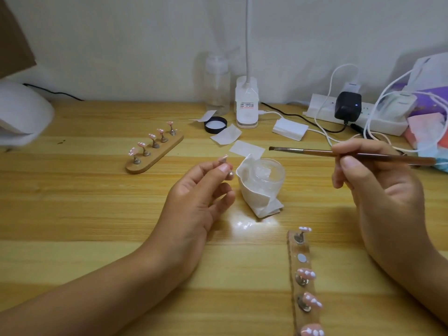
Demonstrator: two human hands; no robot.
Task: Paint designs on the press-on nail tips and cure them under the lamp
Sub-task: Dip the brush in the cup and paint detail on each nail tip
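Observation:
My left hand (201, 190) pinches a small metal peg with a pink nail tip (223, 158) on top, held above the table. My right hand (378, 187) grips a brown-handled flat brush (303, 150), bristles pointing left above a clear glass jar (268, 174) wrapped in white tissue. A wooden holder strip (301, 282) at the front right carries several pink nail tips with white dots and has one bare magnet spot. A second wooden holder (155, 151) at the left carries several painted tips. The white curing lamp (21, 115) sits at the far left edge.
A white desk lamp base (246, 105), a clear pump bottle (217, 86), a black jar lid (215, 124) and several white wipes (247, 149) lie at the back. A power strip (356, 115) with chargers and cables sits at the right, beside pink and purple packages (429, 127).

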